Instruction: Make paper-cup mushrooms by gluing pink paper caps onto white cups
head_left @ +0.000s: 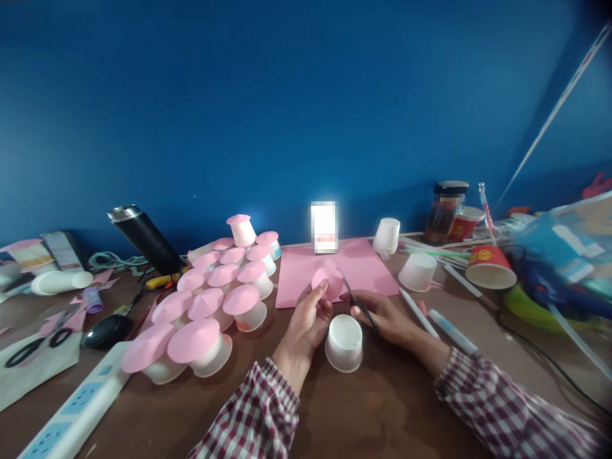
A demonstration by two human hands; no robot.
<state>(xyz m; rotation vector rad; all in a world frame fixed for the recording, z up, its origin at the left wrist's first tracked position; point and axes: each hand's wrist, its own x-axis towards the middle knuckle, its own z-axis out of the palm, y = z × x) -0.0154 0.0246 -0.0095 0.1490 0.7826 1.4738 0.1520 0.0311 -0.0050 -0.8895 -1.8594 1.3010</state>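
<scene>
My left hand (pixel 308 319) pinches a round pink paper disc (pixel 329 284), thumb on top. In my right hand (pixel 382 319) is a pair of scissors (pixel 356 302), dark at the handle, with the blades pointing up along the right edge of the disc. Between my wrists an upside-down white paper cup (pixel 345 343) stands on the table. Behind both hands lie pink paper sheets (pixel 368 261). To the left, several upside-down cups wear shallow pink paper cones (pixel 194 341).
A power strip (pixel 79 401), a computer mouse (pixel 109 330) and a black flask (pixel 146 239) are at left, with another pair of scissors (pixel 38 347). On the right are white cups (pixel 417 272), markers (pixel 452 330), a red cup (pixel 491 266) and a lidded jar (pixel 444 213). A blue wall (pixel 306 115) rises behind.
</scene>
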